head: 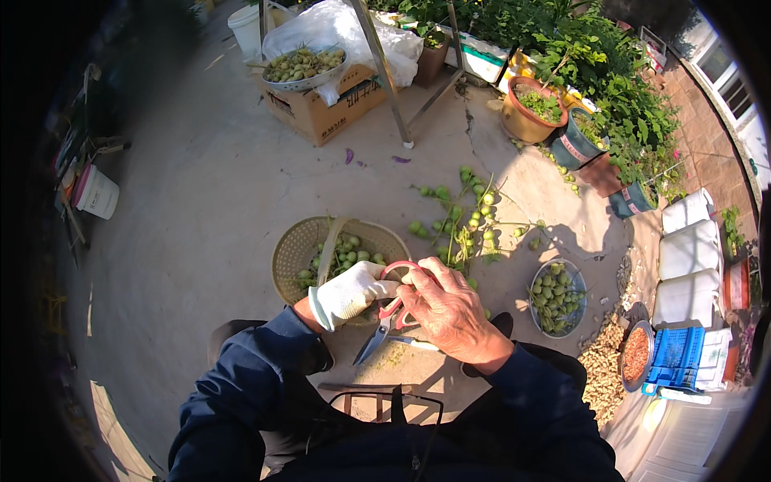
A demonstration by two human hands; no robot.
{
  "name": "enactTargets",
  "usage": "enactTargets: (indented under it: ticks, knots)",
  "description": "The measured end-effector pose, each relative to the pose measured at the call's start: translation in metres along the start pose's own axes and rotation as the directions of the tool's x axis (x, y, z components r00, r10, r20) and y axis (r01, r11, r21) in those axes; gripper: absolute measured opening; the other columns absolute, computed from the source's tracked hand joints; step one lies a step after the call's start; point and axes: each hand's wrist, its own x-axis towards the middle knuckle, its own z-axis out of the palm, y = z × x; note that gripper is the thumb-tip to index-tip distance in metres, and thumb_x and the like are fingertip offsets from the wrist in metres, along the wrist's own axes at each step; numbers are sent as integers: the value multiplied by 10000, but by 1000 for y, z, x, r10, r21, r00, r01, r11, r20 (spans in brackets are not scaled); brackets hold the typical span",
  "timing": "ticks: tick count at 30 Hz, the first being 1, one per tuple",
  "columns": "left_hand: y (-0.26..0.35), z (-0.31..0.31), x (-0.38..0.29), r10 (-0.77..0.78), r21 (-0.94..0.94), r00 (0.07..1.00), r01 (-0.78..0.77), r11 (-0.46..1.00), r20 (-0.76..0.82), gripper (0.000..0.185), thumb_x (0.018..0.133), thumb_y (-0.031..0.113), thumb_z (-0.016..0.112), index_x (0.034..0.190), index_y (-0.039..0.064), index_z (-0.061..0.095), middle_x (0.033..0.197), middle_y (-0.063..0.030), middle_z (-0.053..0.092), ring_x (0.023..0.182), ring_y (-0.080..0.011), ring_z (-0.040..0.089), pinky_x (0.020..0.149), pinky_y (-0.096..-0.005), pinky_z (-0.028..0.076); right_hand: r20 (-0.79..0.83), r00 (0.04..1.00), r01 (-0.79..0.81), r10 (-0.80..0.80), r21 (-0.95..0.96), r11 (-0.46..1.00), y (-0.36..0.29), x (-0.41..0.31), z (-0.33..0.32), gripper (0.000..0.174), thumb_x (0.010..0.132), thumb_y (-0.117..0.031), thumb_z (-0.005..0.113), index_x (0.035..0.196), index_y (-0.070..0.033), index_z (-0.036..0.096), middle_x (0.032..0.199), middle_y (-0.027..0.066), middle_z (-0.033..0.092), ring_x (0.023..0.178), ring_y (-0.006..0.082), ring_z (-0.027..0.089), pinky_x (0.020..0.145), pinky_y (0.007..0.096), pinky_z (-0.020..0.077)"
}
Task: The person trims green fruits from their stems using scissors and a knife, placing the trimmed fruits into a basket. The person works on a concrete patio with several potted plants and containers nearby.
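Red-handled scissors (391, 304) are in my bare right hand (449, 307), their blades pointing down towards my body and to the left. My left hand (348, 295), in a white glove, meets the scissors near the handles; whether its fingertips grip them or something small is hidden. Just beyond both hands stands a woven basket (288, 256) with an arched handle, holding round green fruits (346, 253). A knife with a pale handle (421, 344) lies on the ground below the scissors. Cut stems bearing green fruits (476, 220) are spread ahead to the right.
A bowl of green fruits (555, 295) stands at right, near heaped peanut-like pods (602, 361), a bowl of reddish kernels (636, 355) and a blue crate (676, 358). Ahead, a cardboard box (319, 114) supports another filled bowl (304, 65) beside a metal frame (376, 48). Potted plants (533, 111) line the right.
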Motion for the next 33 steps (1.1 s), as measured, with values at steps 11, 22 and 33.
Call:
enactTargets:
  ticks: [11,22,33]
  knots:
    - [-6,-4,2,264,139,963,-268,953,45,319,951,262,666,1028,-48,656,868,-67,638,784,-146,610,665,-343,502,259,951,-132,169,-155,979,8,-15,7,245,737,-130,719,950,-21,665,891,112,612,827,297,600,793,457,454]
    - [10,-27,3,-7,-9,922,4,1000,-387,344,892,93,593,1180,-80,664,823,-91,707,680,-119,647,567,-245,514,590,548,-677,593,729,-100,19,-25,-10,167,845,-71,728,968,16,657,815,13,615,717,111,607,682,263,508]
    - [17,-18,6,123,-146,909,-195,970,-399,560,763,-160,539,1311,-58,599,859,-69,662,705,-108,617,640,-253,531,732,577,-607,363,681,-409,-10,-44,19,286,825,15,725,1099,2,642,985,79,677,799,139,667,696,276,541]
